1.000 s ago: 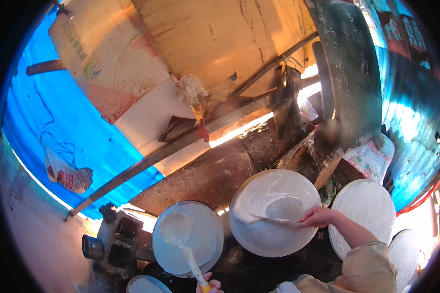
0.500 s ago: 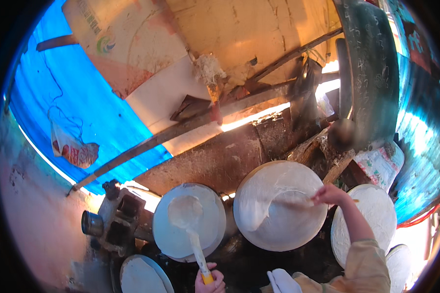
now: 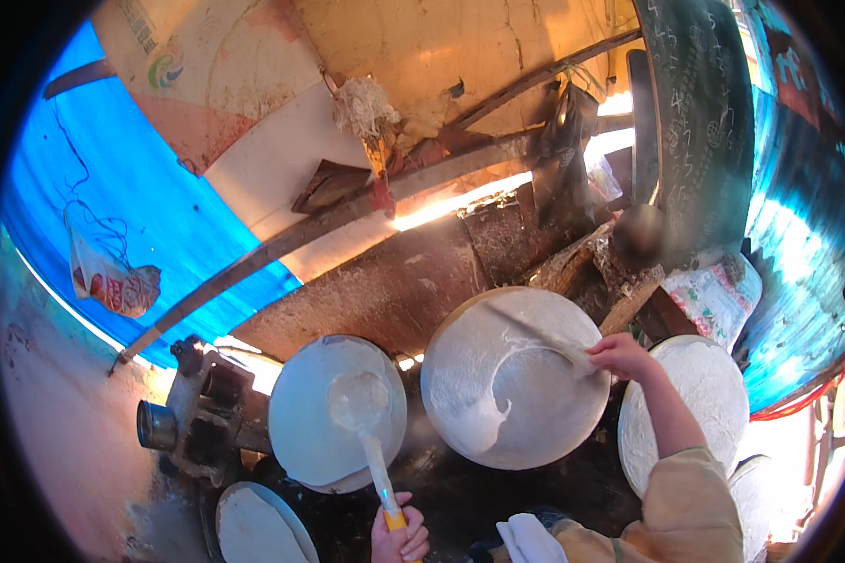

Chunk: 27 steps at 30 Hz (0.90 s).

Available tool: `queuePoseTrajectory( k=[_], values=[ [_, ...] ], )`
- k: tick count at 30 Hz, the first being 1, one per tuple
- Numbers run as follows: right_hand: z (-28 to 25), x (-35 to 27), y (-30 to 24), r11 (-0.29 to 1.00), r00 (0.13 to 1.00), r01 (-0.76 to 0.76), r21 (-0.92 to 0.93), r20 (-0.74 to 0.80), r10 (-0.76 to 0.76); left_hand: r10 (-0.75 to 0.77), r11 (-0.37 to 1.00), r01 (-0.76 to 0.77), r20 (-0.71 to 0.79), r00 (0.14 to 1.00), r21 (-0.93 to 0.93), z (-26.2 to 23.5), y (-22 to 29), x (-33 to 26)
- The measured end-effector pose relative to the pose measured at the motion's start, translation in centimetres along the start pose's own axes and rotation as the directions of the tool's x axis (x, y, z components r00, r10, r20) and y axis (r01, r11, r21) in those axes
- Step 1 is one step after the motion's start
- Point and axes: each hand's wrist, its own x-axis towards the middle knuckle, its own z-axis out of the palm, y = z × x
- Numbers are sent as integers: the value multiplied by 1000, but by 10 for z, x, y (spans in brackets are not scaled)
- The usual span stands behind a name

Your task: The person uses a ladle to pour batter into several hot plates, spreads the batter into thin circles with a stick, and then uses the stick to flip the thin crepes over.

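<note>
My left hand (image 3: 400, 535) is closed around the yellow end of a long-handled ladle (image 3: 377, 465). The ladle's round bowl is over a pale round disc (image 3: 300, 432) at the left. My right hand (image 3: 620, 359) grips a thin, flat spreader (image 3: 552, 338), partly blurred, at the right rim of a large round griddle (image 3: 554, 441). White batter (image 3: 474, 403) coats the griddle's left and upper parts in a curved band with a ragged edge. The griddle's middle and lower right look greyer. My right forearm reaches past another white-coated disc (image 3: 671, 403).
At lower left lies a smaller pale disc (image 3: 253, 530), below a dark metal stove fitting (image 3: 211, 399) with a pipe. A folded white cloth (image 3: 532, 540) is by my right arm. Firewood (image 3: 573, 258) sits behind the griddle. A written-on dark board (image 3: 704, 141) stands at upper right.
My right hand has kept its place at the griddle's right rim while the spreader's blade has swung upward. The batter's edge has changed shape. The whole view has shifted slightly.
</note>
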Motion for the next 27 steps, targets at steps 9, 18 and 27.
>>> queuePoseTrajectory(
  k=[9,18,27],
  values=[
    [79,-97,62,997,973,66,31,221,-71,-23,998,25,30,999,-63,-30,1,-42],
    [342,-94,90,846,993,-118,519,57,104,-72,987,100,217,973,-124,-94,0,-104],
    [219,-151,135,891,960,21,454,-258,109,-58,971,85,127,990,-222,-145,-4,-162]
  ],
)
